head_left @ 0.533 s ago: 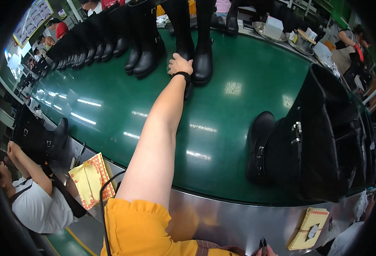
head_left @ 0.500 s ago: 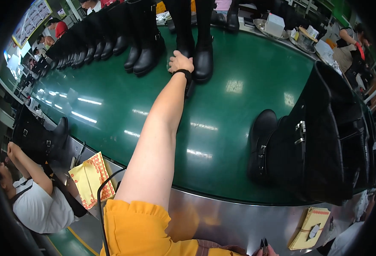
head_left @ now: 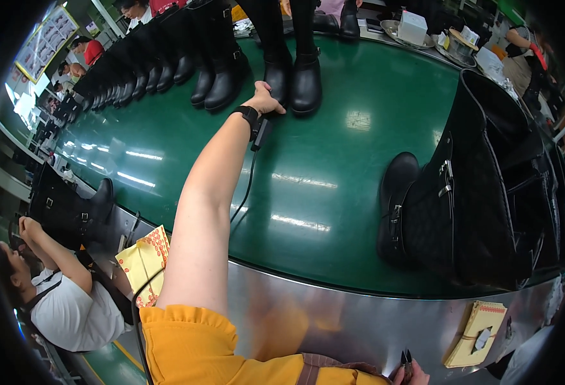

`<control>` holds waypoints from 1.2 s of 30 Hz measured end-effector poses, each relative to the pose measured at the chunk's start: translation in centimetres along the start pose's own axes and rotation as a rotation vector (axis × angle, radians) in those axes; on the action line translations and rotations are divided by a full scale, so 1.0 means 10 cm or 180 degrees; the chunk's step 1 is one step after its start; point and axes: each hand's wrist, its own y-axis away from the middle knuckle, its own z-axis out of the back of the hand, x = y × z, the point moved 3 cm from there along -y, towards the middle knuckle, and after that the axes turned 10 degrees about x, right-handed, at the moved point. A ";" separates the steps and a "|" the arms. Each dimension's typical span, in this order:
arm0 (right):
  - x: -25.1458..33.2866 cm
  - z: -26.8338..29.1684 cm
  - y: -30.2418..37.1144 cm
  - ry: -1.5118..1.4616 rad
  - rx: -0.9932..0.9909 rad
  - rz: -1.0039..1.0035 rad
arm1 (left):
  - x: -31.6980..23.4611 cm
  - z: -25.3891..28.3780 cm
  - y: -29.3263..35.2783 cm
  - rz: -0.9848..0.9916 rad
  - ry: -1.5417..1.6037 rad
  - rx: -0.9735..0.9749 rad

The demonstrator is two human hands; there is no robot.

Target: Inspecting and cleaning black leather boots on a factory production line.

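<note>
The L hand (head_left: 262, 101) was at the toe of a black boot (head_left: 276, 70), on the far side of the green tabletop (head_left: 340, 218), arm nearly straight. Toe pointed back twd the wearer; foot's long axis ran roughly in line w/ the forearm, shaft going up & out of sight. So the boot lay just beyond the fingers and slightly R, its mate (head_left: 306, 83) standing upright just beside it, on the side away from the hand. Fingers were partly curled at the toe's L side, thumb across the front low down; couldn't tell if they had a firm hold or only touched, b/c the fingertips were hidden.

R hand (head_left: 417, 375) was way back nr the metal edge (head_left: 359, 317), closed on a dark pointed tool (head_left: 407, 359), tips up, so L was clearly the nearer one. A small black box (head_left: 261, 135) w/ a cord hung by the L wristband (head_left: 249, 115). Another buckled pair (head_left: 224, 80) stood L of the hand, apart from it; more boots (head_left: 468, 212) well off R.
</note>
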 end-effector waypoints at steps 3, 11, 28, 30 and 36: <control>-0.01 0.01 0.00 -0.0009 0.0181 -0.0111 | 0.02 -0.08 0.01 0.0268 0.0621 -0.0626; -0.08 -0.02 0.01 0.0053 0.0265 -0.0103 | 0.05 0.06 0.05 0.0027 0.0584 -0.0306; -0.07 0.08 -0.01 -0.0039 0.0195 0.0128 | -0.83 -0.72 0.88 -0.2134 -0.3061 -0.1093; -0.08 0.08 -0.02 0.0011 0.0190 0.0182 | -0.76 -0.79 0.79 -0.1294 -0.3208 -0.0657; -0.06 0.02 -0.04 0.0270 -0.0400 0.0669 | -0.56 -0.66 0.63 -0.1211 -0.3931 -0.0858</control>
